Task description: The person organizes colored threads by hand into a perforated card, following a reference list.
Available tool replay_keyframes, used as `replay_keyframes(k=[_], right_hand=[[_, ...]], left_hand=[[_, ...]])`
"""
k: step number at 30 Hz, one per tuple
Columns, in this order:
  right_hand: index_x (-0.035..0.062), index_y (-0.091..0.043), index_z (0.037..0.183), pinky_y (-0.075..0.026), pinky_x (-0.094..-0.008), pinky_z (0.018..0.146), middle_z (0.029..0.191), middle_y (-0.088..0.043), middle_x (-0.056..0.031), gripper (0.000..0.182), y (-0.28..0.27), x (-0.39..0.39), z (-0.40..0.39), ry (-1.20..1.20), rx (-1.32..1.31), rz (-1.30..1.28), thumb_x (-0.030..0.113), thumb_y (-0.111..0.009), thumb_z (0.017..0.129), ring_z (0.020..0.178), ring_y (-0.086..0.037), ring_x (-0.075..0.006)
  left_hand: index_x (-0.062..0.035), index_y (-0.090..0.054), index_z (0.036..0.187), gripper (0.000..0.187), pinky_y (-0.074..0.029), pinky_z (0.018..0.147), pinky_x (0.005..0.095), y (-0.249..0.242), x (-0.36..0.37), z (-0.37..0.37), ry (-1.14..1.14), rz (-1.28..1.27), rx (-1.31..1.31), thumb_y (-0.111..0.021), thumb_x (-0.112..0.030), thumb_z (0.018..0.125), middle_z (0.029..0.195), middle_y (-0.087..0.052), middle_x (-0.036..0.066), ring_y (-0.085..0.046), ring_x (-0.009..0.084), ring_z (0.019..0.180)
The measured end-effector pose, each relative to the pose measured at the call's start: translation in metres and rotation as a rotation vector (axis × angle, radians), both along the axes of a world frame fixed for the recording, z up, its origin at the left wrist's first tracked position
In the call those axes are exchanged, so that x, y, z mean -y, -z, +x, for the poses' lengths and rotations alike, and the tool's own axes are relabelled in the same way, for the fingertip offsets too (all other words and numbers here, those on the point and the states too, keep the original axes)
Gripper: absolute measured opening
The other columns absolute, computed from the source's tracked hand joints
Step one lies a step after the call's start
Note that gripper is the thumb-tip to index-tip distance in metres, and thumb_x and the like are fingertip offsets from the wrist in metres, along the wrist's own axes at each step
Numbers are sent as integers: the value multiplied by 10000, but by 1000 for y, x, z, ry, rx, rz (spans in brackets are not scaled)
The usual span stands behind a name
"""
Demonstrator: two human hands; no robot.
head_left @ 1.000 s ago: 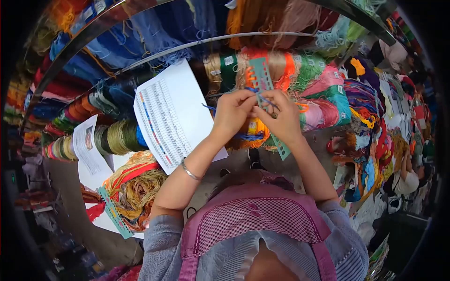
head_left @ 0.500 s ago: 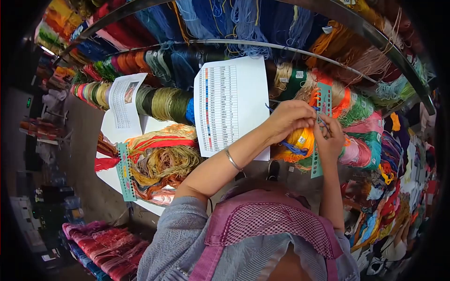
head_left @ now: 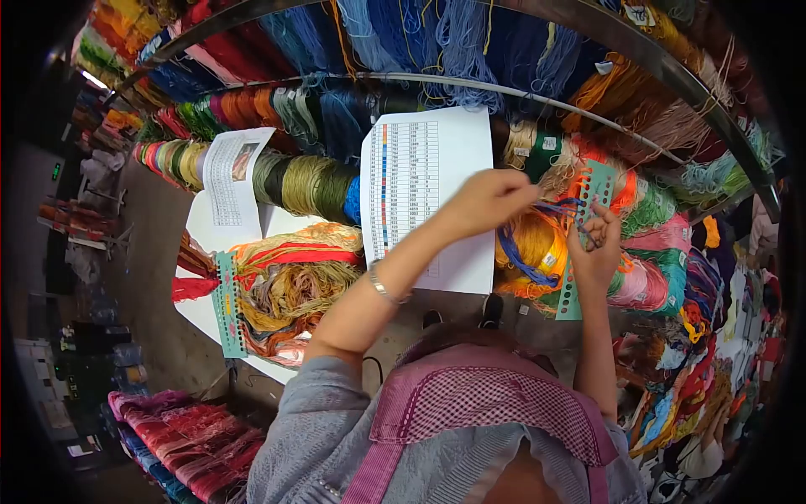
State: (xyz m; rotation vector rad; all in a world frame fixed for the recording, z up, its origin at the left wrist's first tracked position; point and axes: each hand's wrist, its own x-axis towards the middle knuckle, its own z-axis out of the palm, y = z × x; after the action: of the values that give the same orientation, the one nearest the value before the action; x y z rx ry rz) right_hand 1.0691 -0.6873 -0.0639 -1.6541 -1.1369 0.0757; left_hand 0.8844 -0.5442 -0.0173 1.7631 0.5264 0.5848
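My left hand (head_left: 491,200), with a bangle on its wrist, is closed on dark blue embroidery thread (head_left: 558,206). The thread stretches from its fingers to a green punched thread card (head_left: 568,294). My right hand (head_left: 599,237) grips this upright card, its fingers curled near the row of holes where the blue thread meets it. Below the thread, a golden-yellow skein (head_left: 540,239) and a loose blue strand (head_left: 522,267) lie close to both hands.
A printed colour chart (head_left: 457,168) lies left of my hands, over thread rolls. Another punched card (head_left: 227,307) holds many coloured threads on a white board (head_left: 201,231). A metal rail (head_left: 504,81) and hanging blue skeins (head_left: 470,50) cross behind.
My left hand has moved left, away from the card, drawing the blue thread out between both hands. My right hand has stayed at the card, slightly shifted.
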Motion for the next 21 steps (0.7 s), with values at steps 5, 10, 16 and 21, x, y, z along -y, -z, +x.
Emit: replay_keyframes(k=[5,10,16,21], right_hand=[[20,-543,1158,-328,-180,540,769,-507,43,432,-4,-2,-4,63,20,-78,12,-699,756,594,-363,-28],[10,-539,1145,-424,-287,697,883,-565,-38,468,-6,-2,0,118,274,-141,72,-741,728,752,-501,-147],[8,-473,1231,-399,-429,942,1190,-534,-178,656,-3,-1,1,284,511,-119,147,-789,673,1099,-504,-345],[10,-472,1250,-368,-449,999,1311,-485,-184,650,-21,-3,19,360,497,-98,188,-773,702,1189,-447,-364]], left_hand=[[-89,-529,673,325,-330,502,216,-7,-22,-99,-181,-303,-112,-540,-284,934,582,-458,-47,-404,48,549],[-134,-494,685,269,-212,430,210,6,-48,-191,-514,-420,114,-552,-243,925,570,-415,-55,-347,38,488],[-137,-478,692,292,-211,426,216,31,-74,-262,-773,-318,-9,-559,-281,932,579,-397,-66,-335,38,489],[-60,-634,1006,237,-495,653,332,25,-78,-234,-959,478,-564,-641,-257,874,842,-680,123,-659,225,748]])
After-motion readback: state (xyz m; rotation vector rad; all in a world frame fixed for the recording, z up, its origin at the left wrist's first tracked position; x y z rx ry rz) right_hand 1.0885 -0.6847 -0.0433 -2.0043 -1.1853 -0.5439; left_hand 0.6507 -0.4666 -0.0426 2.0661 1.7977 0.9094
